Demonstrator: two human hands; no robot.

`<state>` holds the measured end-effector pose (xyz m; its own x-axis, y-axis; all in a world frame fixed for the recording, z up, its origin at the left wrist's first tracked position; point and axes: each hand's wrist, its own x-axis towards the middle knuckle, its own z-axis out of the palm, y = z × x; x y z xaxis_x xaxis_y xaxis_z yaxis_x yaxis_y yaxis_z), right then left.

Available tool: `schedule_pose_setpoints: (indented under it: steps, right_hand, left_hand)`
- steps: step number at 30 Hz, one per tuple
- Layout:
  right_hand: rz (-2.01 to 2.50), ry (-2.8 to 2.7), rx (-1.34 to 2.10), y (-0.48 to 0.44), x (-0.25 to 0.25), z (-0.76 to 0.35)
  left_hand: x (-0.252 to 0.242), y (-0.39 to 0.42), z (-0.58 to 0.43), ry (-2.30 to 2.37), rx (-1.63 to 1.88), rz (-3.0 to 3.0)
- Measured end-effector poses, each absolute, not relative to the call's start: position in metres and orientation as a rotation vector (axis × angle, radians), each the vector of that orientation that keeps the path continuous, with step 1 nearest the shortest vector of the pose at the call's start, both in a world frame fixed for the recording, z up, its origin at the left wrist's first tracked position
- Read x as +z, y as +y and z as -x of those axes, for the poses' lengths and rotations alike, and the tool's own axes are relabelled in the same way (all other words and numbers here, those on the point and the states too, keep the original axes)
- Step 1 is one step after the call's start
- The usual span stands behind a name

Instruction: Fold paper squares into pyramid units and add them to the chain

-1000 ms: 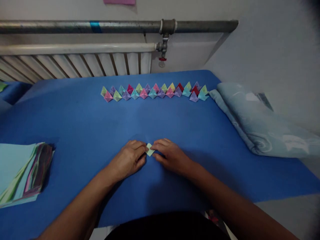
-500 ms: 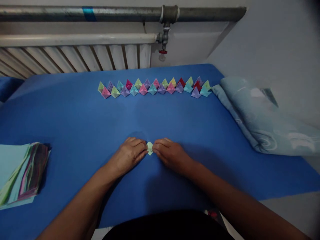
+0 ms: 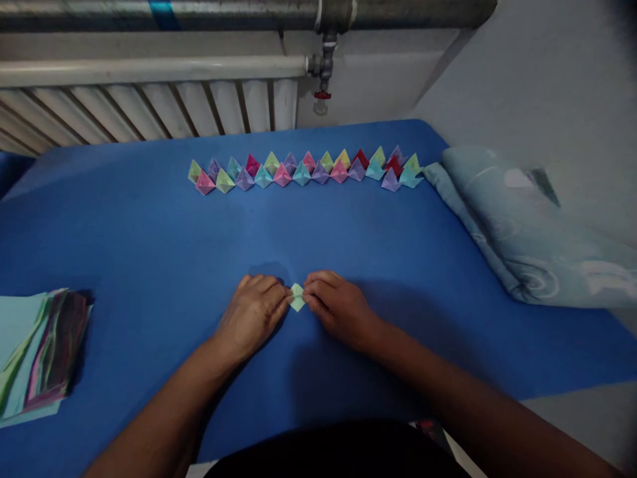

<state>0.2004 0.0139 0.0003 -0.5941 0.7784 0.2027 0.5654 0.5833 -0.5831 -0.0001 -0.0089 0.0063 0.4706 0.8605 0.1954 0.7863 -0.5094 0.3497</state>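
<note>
A small pale green folded paper piece (image 3: pixel 297 297) lies on the blue table surface (image 3: pixel 149 226) between my two hands. My left hand (image 3: pixel 253 312) pinches its left side with curled fingers. My right hand (image 3: pixel 336 307) pinches its right side the same way. Most of the paper is hidden under the fingertips. Farther back, a long row of several folded paper shapes (image 3: pixel 303 170) in pink, green, purple, teal and red stretches across the table.
A stack of coloured paper sheets (image 3: pixel 34 352) lies at the left edge. A folded light blue blanket (image 3: pixel 522 232) rests at the right side. A white radiator (image 3: pixel 149 106) and a metal pipe with a valve (image 3: pixel 323 73) run along the wall behind.
The view has tilted down slightly, so the row and radiator sit higher in the picture. Both hands stay pinched on the small green paper, with only slight finger shifts.
</note>
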Motion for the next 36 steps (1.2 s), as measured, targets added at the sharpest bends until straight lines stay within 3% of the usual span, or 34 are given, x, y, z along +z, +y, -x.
schedule_pose_setpoints:
  steps: [14,22,32,36]
  right_hand:
    - [1.378,-2.313,0.694,0.015,0.006,-0.189]
    - [1.422,-2.276,0.738,0.018,0.007,-0.188]
    - [1.356,-2.321,0.527,0.022,0.003,-0.194]
    - [1.393,-2.3,0.518,0.024,0.0,-0.194]
  left_hand:
    - [0.023,-0.007,-0.019,1.782,0.357,-2.096]
    - [0.011,-0.006,-0.019,1.805,0.508,-2.203]
    - [0.013,-0.004,-0.016,1.785,0.525,-2.032]
    - [0.009,-0.017,-0.018,1.716,0.547,-2.332]
